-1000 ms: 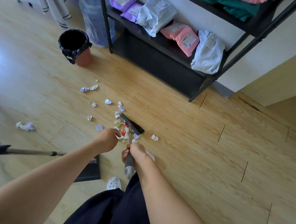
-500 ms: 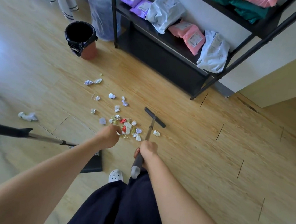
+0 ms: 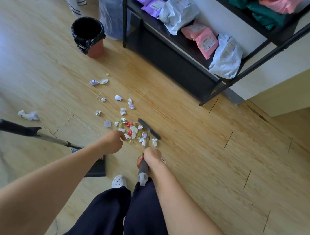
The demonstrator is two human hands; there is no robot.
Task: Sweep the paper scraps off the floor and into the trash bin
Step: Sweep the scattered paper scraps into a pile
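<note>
Crumpled paper scraps [image 3: 132, 131] lie heaped on the wooden floor, with looser ones [image 3: 118, 97] scattered beyond toward the bin. A bigger white scrap [image 3: 28, 115] lies apart at the left. My right hand [image 3: 152, 155] grips the grey handle of a small broom; its dark head [image 3: 149, 129] rests against the right side of the heap. My left hand [image 3: 112, 141] hovers at the heap's near left edge with curled fingers and nothing visible in it. The trash bin [image 3: 96, 51], lined with a black bag, stands open at the far left.
A dark dustpan [image 3: 97, 166] stands by my left forearm, its long handle [image 3: 52, 139] reaching off to the left. A black shelf rack [image 3: 175, 62] with parcels runs along the wall. A water jug [image 3: 110, 7] stands behind the bin. My white shoe [image 3: 118, 181] is below.
The broom head swung out to the right of the heap, then came back against its right side. The view shifted slightly toward the shelf. My left hand stayed beside the heap.
</note>
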